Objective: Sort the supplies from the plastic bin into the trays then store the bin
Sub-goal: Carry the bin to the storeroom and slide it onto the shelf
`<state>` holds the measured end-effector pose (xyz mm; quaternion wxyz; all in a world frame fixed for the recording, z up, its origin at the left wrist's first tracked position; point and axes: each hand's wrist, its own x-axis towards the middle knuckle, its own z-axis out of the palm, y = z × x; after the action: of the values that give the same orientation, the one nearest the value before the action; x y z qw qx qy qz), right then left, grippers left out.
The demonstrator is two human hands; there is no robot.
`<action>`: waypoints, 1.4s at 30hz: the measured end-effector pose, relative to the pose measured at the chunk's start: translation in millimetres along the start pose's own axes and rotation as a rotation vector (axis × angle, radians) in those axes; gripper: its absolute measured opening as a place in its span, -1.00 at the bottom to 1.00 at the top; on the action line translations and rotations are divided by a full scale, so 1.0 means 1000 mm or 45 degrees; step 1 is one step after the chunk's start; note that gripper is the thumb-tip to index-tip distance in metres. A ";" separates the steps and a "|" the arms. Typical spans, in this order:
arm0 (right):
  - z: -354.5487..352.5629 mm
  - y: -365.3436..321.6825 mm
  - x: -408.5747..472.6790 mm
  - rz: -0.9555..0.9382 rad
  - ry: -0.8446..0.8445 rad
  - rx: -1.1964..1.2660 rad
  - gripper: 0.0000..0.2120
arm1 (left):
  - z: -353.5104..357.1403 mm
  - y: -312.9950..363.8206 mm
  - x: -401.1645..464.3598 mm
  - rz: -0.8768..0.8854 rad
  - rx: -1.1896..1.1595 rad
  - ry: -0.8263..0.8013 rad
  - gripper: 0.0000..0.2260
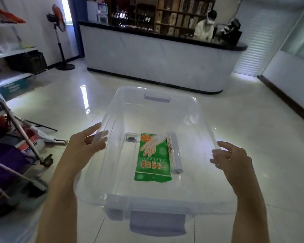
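I hold the clear plastic bin (112,195) above the tiled floor (253,130), my left hand (85,146) and right hand (232,159) at its long side rims, fingers (218,152) loosely spread against the plastic. Inside lie a green glove packet (152,158), a white roll (174,153) and a small dark item (131,138). By my reading, sorting has barely begun; no trays appear. A counter (156,62) stands beyond.

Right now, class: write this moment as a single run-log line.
left hand: at bin's left rim | right hand: at right rim | plastic bin: holds green packet, white roll | trays: not in view
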<state>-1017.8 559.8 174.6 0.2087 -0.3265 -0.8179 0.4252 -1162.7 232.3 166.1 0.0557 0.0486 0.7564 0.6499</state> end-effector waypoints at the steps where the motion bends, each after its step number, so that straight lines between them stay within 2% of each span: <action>1: 0.005 -0.004 0.012 -0.002 0.025 0.007 -0.69 | 0.002 0.002 0.019 0.019 0.003 -0.013 -0.46; 5: 0.022 -0.018 0.053 0.038 0.096 0.059 -0.73 | 0.019 0.004 0.087 0.063 -0.039 -0.081 -0.47; 10: 0.034 -0.024 0.096 0.092 0.174 0.087 -0.65 | 0.045 0.000 0.140 0.034 -0.126 -0.155 -0.48; 17: 0.065 -0.022 0.179 0.111 0.137 0.081 -0.63 | 0.080 -0.004 0.219 -0.008 -0.119 -0.156 -0.47; 25: 0.119 -0.016 0.349 0.070 0.021 0.137 -0.64 | 0.135 0.004 0.350 -0.029 -0.045 -0.058 -0.52; 33: 0.170 -0.044 0.539 -0.016 -0.061 0.095 -0.69 | 0.190 0.025 0.494 0.004 0.014 0.078 -0.43; 38: 0.214 -0.060 0.617 0.001 -0.125 0.053 -0.52 | 0.203 0.029 0.560 0.008 0.017 0.194 -0.50; 42: 0.262 -0.072 0.671 0.010 -0.159 0.053 -0.64 | 0.204 0.023 0.619 0.032 0.030 0.230 -0.53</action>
<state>-1675.3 859.6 132.8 0.1622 -0.2981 -0.8190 0.4626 -1744.7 525.8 145.2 -0.0215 -0.0001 0.7653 0.6433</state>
